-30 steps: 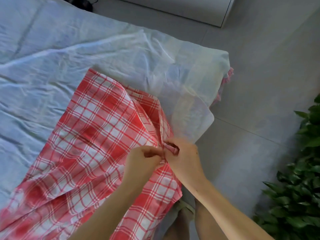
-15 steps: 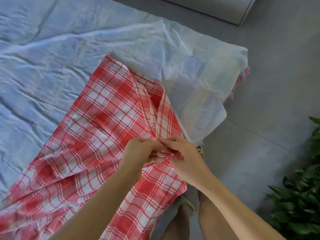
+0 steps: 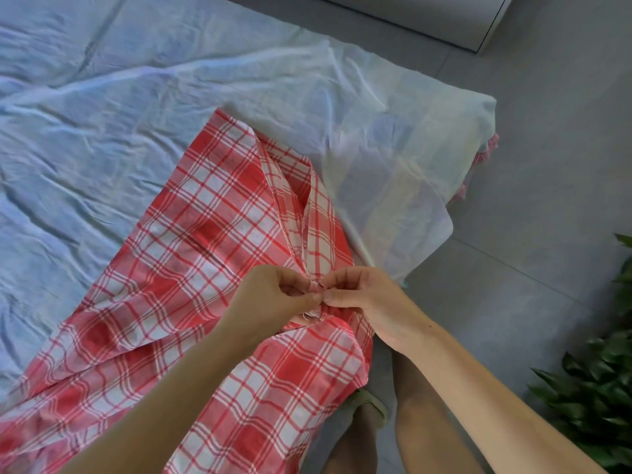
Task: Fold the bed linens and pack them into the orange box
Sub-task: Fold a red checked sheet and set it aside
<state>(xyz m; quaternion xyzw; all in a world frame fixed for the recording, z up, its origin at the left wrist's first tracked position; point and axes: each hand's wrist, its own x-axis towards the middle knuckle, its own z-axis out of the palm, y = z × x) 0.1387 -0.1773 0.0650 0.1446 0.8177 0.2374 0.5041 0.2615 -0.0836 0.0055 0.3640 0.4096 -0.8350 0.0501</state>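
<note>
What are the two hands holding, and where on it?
Both the left hand and right hand pinch the red checked linen at its gathered edge.

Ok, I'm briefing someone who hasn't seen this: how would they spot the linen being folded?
Start at the pale blue sheet filling the upper left. Lying on its near right part is a red-and-white checked sheet, its edges pinched together by the left hand and right hand. It alone is checked; the one beneath is plain.
</note>
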